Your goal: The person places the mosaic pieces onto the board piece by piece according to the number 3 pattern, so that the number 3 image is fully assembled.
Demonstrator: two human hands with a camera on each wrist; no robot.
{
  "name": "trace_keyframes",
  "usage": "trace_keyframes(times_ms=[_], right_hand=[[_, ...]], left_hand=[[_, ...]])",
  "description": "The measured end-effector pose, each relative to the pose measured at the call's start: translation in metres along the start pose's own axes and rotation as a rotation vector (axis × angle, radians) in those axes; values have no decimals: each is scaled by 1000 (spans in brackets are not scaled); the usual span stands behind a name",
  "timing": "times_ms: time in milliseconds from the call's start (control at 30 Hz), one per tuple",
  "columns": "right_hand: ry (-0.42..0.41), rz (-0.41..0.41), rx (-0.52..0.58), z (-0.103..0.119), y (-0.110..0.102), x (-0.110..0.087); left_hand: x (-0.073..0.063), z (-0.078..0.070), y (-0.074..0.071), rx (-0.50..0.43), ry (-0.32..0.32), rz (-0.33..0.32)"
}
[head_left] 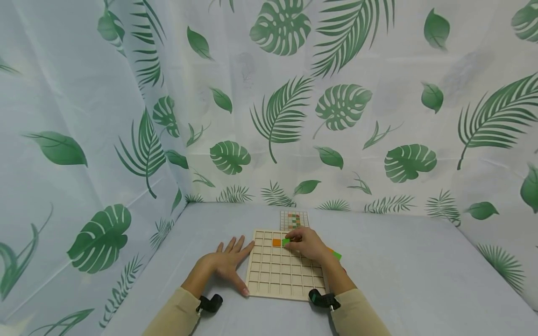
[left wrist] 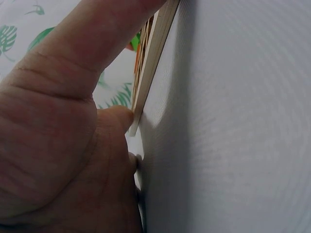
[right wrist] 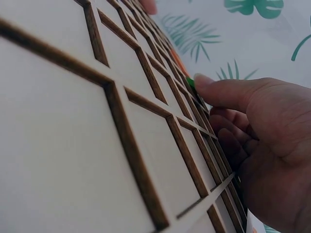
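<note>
A pale wooden grid board (head_left: pixel 273 268) lies flat on the table, its square cells divided by raised strips. An orange square tile (head_left: pixel 276 242) sits in a cell near the far edge. Just right of it my right hand (head_left: pixel 308 243) pinches a green square tile (head_left: pixel 286 241) at the board's surface. The right wrist view has the thumb tip on that green tile (right wrist: pixel 190 82), the other fingers curled below. With fingers spread, my left hand (head_left: pixel 229 263) rests along the board's left side, thumb at the near corner and index finger at the edge.
Beyond the board lies a card (head_left: pixel 294 213) printed with a grid of coloured squares. More green and orange pieces (head_left: pixel 337 255) show beside the right forearm, partly hidden by it. A leaf-print curtain (head_left: pixel 235 116) stands behind and to the left of the white-covered table (head_left: pixel 420 270).
</note>
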State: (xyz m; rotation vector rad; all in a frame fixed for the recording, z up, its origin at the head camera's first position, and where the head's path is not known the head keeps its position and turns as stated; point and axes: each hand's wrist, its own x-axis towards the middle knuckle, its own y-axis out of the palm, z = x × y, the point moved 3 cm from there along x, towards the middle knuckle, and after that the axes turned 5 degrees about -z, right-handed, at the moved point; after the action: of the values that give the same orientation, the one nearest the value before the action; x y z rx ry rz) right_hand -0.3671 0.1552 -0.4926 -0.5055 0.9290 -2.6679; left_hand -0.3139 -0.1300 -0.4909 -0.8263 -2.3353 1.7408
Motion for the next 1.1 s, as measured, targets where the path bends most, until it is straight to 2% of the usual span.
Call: trace_keyframes(times_ms=[267,500,1100], right_hand=[[2,18,-11,2,1,0],[-8,13,-68,6,0,1],[-9,0,-71,8,0,0]], left_hand=[[0,-1,0,-1,-9,2],[1,0,0,3,-3,1],[2,1,1,10,-10,8]])
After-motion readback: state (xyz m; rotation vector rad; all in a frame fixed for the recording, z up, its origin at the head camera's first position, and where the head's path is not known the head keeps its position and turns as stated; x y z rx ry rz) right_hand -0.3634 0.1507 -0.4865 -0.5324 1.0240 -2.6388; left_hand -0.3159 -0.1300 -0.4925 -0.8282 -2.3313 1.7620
